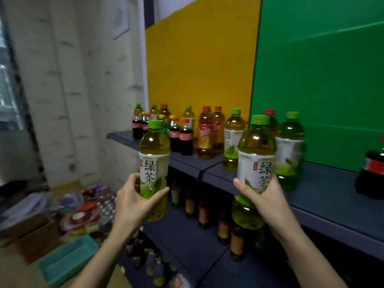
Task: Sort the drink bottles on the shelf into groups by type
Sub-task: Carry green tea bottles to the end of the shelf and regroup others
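Observation:
I hold two green tea bottles upright in front of the dark blue top shelf. My left hand grips one green-capped green tea bottle around its lower label. My right hand grips a second green tea bottle the same way. On the shelf stand two more green tea bottles, amber red-capped tea bottles and small dark cola bottles, mixed together toward the left end.
A large cola bottle stands at the right edge of the shelf. Lower shelves carry more bottles. On the floor at left lie a teal tray, cardboard boxes and packaged goods. Yellow and green panels back the shelf.

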Demonstrator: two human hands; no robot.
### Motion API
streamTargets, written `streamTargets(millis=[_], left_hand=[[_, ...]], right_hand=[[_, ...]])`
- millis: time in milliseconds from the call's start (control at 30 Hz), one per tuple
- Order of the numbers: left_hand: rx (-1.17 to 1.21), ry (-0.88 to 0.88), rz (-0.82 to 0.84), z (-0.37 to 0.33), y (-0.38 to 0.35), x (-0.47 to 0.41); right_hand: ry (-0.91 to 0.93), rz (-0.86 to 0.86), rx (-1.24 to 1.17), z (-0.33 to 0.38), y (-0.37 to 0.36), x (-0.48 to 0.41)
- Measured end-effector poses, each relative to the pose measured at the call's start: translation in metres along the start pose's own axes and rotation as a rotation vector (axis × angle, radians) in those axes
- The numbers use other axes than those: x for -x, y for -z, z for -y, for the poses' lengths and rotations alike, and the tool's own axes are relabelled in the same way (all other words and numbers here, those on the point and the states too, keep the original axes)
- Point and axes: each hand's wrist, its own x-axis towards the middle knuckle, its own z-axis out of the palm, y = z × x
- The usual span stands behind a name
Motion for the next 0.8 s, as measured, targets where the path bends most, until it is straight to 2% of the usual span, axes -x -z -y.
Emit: streamTargets(millis=[300,800], left_hand=[[-0.042,0.074,-0.049,0.085,0.080,-0.064],[-0.064,0.116,-0.150,0.216,0.080,-0.256]], right_hand=[[-0.041,0.164,-0.056,-0.024,-0.163,-0.056],[-0.015,0.344,-0.116,-0.095,-0.366,-0.230]])
